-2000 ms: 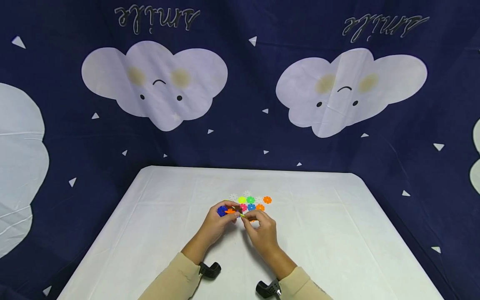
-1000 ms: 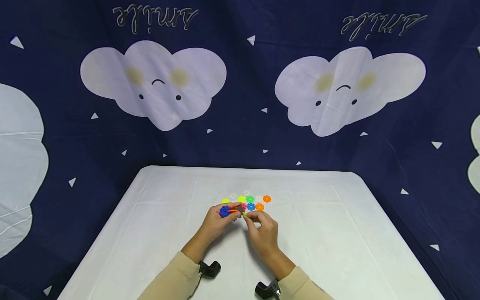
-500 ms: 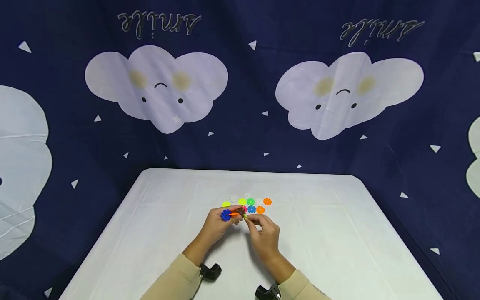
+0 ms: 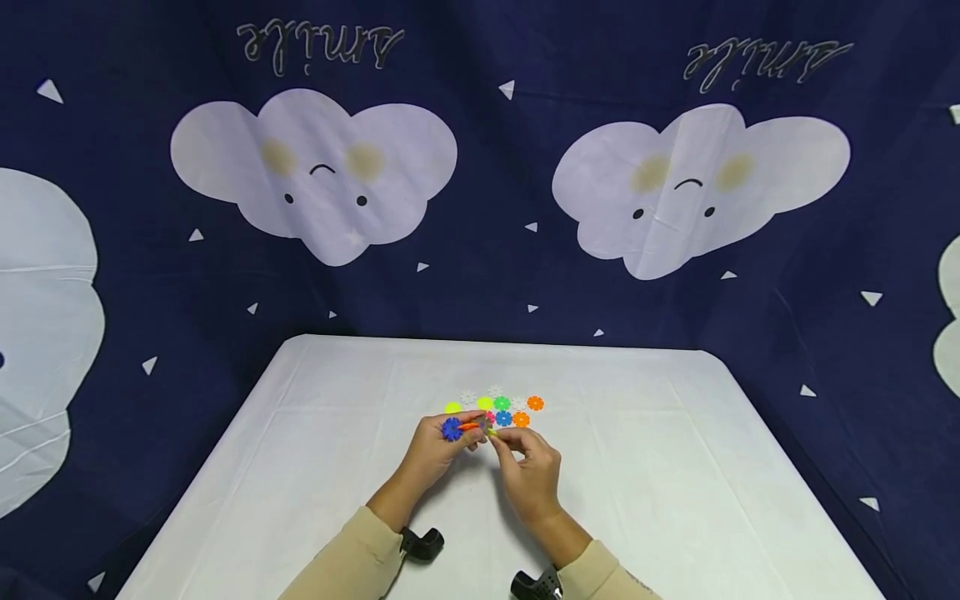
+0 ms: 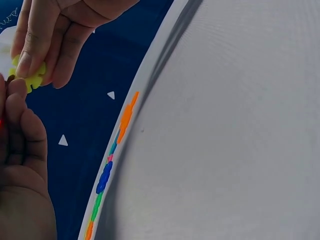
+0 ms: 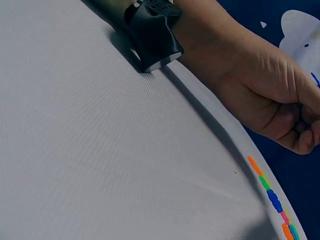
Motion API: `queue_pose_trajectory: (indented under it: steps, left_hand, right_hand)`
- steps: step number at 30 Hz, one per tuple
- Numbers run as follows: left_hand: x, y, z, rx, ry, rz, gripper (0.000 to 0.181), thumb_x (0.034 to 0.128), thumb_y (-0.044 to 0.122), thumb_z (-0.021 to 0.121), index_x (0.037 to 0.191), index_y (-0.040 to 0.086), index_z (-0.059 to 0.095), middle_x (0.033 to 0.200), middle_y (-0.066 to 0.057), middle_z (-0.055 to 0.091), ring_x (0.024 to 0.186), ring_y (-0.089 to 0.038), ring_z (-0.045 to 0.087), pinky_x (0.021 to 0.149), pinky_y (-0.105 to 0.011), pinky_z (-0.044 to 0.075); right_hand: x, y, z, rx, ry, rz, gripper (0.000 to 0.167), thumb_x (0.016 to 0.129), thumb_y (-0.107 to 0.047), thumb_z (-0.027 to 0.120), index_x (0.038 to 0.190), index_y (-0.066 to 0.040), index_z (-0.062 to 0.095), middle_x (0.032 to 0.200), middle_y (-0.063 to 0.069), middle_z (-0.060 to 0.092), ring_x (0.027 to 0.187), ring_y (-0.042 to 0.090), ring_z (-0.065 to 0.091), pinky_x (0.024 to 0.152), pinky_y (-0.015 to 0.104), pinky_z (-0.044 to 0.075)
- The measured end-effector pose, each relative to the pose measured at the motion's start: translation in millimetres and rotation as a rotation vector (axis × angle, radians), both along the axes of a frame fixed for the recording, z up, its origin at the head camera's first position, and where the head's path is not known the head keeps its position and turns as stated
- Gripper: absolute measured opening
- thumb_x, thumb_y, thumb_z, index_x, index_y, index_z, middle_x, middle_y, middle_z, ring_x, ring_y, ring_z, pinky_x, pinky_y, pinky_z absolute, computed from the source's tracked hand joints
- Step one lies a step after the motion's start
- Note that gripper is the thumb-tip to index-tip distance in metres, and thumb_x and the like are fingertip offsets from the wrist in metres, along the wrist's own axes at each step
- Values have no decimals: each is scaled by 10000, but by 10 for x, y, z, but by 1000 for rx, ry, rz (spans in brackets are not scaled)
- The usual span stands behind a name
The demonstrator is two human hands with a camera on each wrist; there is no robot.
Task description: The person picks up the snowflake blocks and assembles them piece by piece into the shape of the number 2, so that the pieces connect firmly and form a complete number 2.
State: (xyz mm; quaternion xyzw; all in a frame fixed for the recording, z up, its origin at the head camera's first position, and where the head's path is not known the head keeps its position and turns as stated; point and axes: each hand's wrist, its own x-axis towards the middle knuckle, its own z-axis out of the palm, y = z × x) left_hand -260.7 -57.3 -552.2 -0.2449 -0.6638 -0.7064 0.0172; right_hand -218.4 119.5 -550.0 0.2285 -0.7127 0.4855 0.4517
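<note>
My left hand (image 4: 429, 457) holds a joined row of notched plastic snowflake discs above the table. In that row are a blue disc (image 4: 452, 429), an orange disc (image 4: 468, 427) seen nearly edge-on, and a brown disc (image 4: 483, 423). Thumb and fingers of my right hand (image 4: 534, 477) pinch a yellow disc (image 5: 35, 79), which meets the brown one at its edge. How deep the notches sit in each other cannot be made out. In the right wrist view the held discs are mostly hidden.
Behind the hands, loose discs lie on the white table (image 4: 637, 467), among them a green disc (image 4: 502, 403), a light blue disc (image 4: 503, 418), an orange loose disc (image 4: 535, 403) and a yellow loose disc (image 4: 453, 407). A dark blue cloud-print curtain (image 4: 495, 167) hangs beyond.
The joined discs have turned in the left hand, and the brown disc has changed its tilt. Both hands have shifted slightly right. A loose yellow disc behind the left hand has come into sight.
</note>
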Motion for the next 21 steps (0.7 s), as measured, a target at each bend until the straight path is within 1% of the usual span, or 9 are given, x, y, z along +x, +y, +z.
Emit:
queue_pose_trajectory:
  steps: [6,10,14,17,21]
  left_hand:
    - [-7,-24,-5,-42,34,-2,295,938,-44,762,1225,-102,728,1006,-148,776,725,-148,692,676,-339,618]
    - [-15,-28,5,-85,69,-12,314,930,-12,780,1225,-105,727,1015,-142,778,734,-132,692,677,-317,615]
    - [-16,-31,10,-113,102,-19,304,938,15,782,1214,-103,734,993,-146,777,741,-121,691,680,-302,612]
    - [-11,-37,14,-111,88,-14,310,945,24,779,1224,-102,730,995,-148,777,749,-128,695,687,-306,615]
    - [-3,-49,11,-115,42,-1,325,946,32,784,1246,-81,729,1017,-125,779,760,-134,695,699,-294,609]
  right_hand:
    - [10,5,-24,7,-10,8,251,754,148,883,914,2,755,827,99,747,663,256,738,631,254,603]
    - [14,16,-25,26,5,6,266,729,157,891,904,10,756,819,110,743,649,265,735,609,277,603]
    - [-1,29,-28,48,5,14,265,726,167,888,900,15,758,824,113,745,655,265,738,615,288,608]
    - [-13,33,-31,58,-2,19,263,731,166,886,905,12,763,834,109,751,665,259,742,627,279,610]
    - [-23,33,-35,72,-3,28,267,728,160,892,904,1,769,838,95,755,674,251,748,640,268,611]
